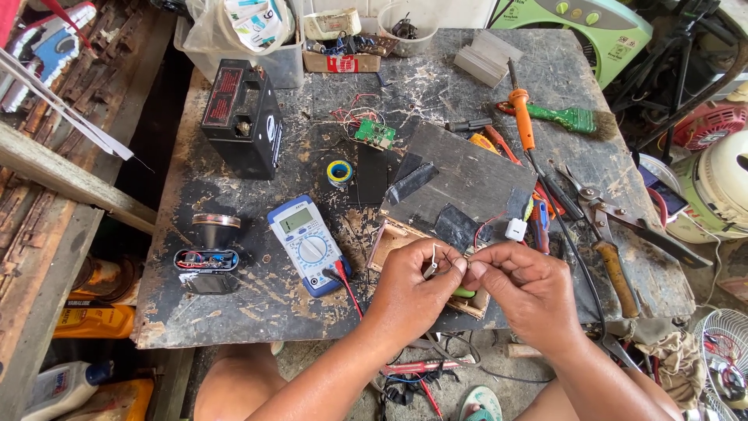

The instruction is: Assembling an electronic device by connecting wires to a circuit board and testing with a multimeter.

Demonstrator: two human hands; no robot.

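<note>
Wire [433, 257], thin, white and bent, is pinched between fingertips of left hand [411, 287] and right hand [520, 287], above the near edge of a scarred black worktable [234, 312]. Beside the left hand: blue multimeter [308, 243] with round dial; underneath, a shallow wooden box [389, 240].

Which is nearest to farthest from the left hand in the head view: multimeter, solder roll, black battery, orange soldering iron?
From the left hand:
1. Multimeter, just to its left, near the table's front edge.
2. Solder roll, above it, mid-table.
3. Black battery and orange soldering iron: too close to call. The battery stands at the far left, the iron lies at the far right.
</note>
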